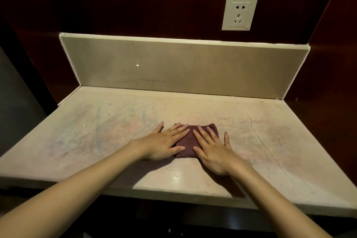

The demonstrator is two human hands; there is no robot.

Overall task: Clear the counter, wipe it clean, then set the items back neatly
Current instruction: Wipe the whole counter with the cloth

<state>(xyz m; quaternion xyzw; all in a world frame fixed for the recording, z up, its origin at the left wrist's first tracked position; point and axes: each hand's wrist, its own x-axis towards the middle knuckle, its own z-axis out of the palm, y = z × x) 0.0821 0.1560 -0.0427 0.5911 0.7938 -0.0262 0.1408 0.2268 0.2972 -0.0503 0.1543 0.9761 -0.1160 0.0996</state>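
Fingers are lying straight and flat as both hands, the left hand [164, 145] and the right hand [212, 150], are pressing a folded maroon cloth [188, 141] onto the middle of the counter [96, 131]. Uneven pressure could be letting the cloth bunch or slip, leaving streaks.

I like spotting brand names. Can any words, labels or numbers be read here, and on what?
None can be read.
wall socket: a tiny mark at its lower right corner, too small to read.
cloth, counter, backsplash: no text visible.
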